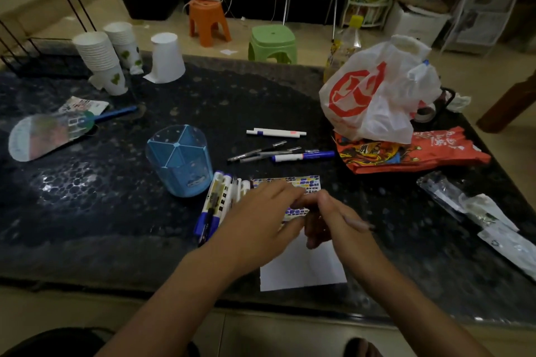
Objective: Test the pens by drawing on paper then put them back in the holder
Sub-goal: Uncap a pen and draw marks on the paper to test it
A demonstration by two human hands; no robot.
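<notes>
Two bare forearms are coming in from the bottom edge, hands meeting over the white paper sheet [301, 269], which is lying flat near the table's front edge. Right hand [333, 223] is pinching a thin grey pen [358, 224], its barrel sticking out to the right. Left hand [261, 217] is lying over the paper's top with fingers curled toward the right hand; cannot tell whether it is gripping anything, fingertips are blurred. A patterned card [301, 187] with small purple and yellow blocks is showing just above the hands; print unreadable. Just left of the left hand, a row of about five white-and-blue markers [216, 203] is lying side by side. Blue translucent plastic holder [181, 159] is standing upright beside them, hexagon-like, six wedge compartments. Further back: two white pens [275, 133] touching, then a loose cluster of about five, thin dark pens [258, 152] plus one blue-capped marker [303, 156]. Table [87, 206] is dark speckled stone. Two stacks of white paper cups [101, 62], one single inverted cup [166, 58]. White plastic bag [374, 95] with red logo, text illegible.
</notes>
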